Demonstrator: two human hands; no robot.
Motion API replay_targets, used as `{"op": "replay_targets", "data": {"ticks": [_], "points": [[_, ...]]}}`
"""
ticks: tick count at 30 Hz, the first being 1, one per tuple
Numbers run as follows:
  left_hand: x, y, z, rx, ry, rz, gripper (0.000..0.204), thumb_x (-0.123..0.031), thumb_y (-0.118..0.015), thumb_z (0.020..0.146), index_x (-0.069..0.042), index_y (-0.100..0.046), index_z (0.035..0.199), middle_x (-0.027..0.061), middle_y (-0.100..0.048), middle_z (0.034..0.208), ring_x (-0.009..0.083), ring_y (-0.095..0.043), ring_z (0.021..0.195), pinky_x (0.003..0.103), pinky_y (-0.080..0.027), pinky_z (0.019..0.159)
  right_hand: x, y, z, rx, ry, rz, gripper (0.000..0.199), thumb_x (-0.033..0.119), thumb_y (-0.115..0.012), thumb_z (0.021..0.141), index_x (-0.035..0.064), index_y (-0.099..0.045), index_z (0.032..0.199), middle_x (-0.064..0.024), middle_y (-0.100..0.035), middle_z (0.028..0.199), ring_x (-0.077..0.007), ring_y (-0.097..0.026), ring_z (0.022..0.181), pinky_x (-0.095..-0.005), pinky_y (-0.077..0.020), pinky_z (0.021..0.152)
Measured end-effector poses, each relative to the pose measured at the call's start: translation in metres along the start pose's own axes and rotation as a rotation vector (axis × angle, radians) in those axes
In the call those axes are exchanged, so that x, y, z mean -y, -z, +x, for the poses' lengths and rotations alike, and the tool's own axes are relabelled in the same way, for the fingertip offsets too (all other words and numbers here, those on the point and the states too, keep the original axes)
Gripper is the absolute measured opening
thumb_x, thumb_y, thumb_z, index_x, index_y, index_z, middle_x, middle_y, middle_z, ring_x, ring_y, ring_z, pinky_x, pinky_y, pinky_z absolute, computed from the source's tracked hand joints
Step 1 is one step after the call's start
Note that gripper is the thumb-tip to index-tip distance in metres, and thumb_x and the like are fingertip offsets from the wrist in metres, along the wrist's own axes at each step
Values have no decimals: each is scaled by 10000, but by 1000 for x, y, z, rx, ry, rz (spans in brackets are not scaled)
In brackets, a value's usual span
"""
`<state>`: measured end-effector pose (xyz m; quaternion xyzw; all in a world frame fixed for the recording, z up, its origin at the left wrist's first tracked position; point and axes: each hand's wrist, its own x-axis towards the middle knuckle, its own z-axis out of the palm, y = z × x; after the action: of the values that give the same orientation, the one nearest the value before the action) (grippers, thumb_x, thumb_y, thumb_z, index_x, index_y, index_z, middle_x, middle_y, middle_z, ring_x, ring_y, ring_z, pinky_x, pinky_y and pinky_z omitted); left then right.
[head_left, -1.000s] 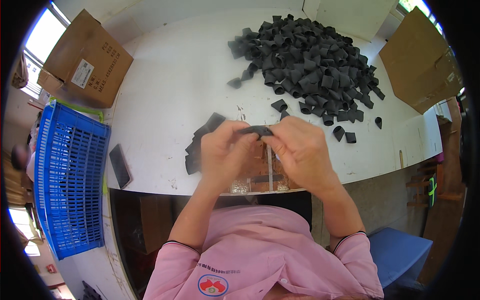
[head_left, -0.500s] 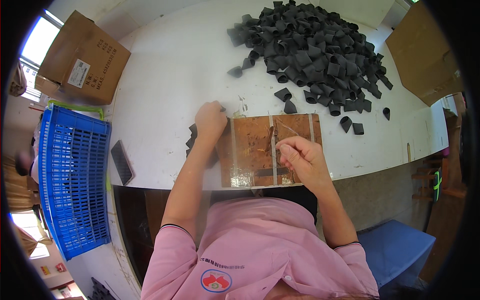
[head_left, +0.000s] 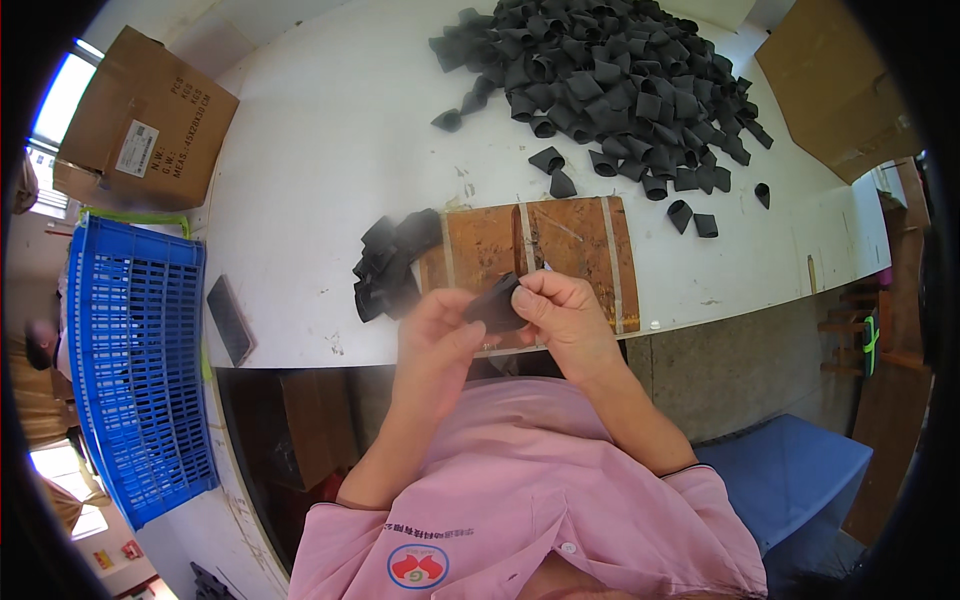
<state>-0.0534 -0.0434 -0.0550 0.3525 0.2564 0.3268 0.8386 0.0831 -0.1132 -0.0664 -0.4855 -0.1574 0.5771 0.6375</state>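
Here's the black piece (head_left: 492, 308), right between my two hands, over the near part of the brown board (head_left: 580, 235)! My left hand (head_left: 438, 335) has its fingers pinching the left end, thumb on the near side; my right hand (head_left: 567, 312) pinches the right end, thumb pressed against it. Just beyond my left fingers, a small black cluster (head_left: 380, 270) sits on the desk (head_left: 290, 220), and the big heap (head_left: 610, 95) lies well apart, at the far side.
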Motion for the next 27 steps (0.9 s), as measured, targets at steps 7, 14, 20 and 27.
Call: {"op": "replay_targets", "data": {"ticks": [7,14,20,27], "points": [[-11,5,13,195,348,133,194,-142,-582,799,19,-558,905,53,-599,808,102,-564,717,232,-449,679,28,26,-3,323,-17,-300,111,126,-609,793,17,-592,784,46,-512,651,-21,-427,588,-172,-342,508],[-8,0,14,203,249,414,66,-38,-636,753,-5,-595,793,12,-583,674,52,-508,564,174,-403,521,32,17,-5,25,498,-988,112,107,-626,749,8,-584,779,-46,-516,652,-156,-499,574,-250,-386,519],[12,-23,7,-73,-243,642,42,6,-609,769,7,-568,781,-23,-547,643,18,-470,565,159,-384,509,15,-10,-18,-164,701,-813,140,99,-644,705,16,-575,795,-89,-512,705,-233,-517,592,-312,-409,522],[7,-32,13,-215,-464,704,75,54,-572,749,12,-544,805,52,-572,661,28,-429,432,158,-338,391,-1,-9,4,-389,989,-1087,137,6,-589,682,11,-570,817,-89,-509,734,-235,-532,603,-320,-436,521]]}}
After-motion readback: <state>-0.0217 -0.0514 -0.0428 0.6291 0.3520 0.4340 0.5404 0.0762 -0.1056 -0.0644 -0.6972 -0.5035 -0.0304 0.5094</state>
